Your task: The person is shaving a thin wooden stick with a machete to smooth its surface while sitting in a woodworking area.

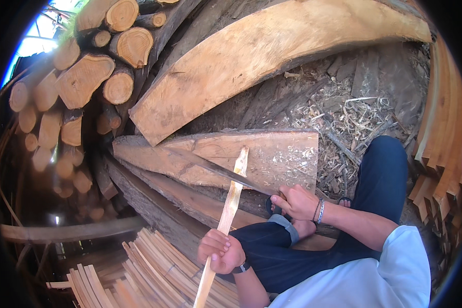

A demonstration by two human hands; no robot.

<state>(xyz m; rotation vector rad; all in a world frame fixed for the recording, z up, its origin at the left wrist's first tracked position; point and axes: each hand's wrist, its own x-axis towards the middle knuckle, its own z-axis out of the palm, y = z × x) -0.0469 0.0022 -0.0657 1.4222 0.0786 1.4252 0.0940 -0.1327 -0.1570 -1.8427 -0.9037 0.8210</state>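
Note:
My left hand (pixel 222 250) is closed around a pale wooden strip (pixel 228 205). The strip stands out away from me, its far end over a thick plank (pixel 287 154) sprinkled with shavings. My right hand (pixel 299 203) grips the dark handle of a long machete (pixel 208 164). Its blade points to the left and crosses the strip near the far end; whether the edge bites into the wood I cannot tell. The strip has a rough, partly browned patch near the blade.
Cut logs (pixel 84 79) are stacked at the far left. A large curved slab (pixel 272 43) lies beyond the plank. Wood shavings (pixel 354 123) cover the ground to its right. Many thin strips (pixel 159 262) lie at the lower left, and curved boards (pixel 441 138) stand at the right.

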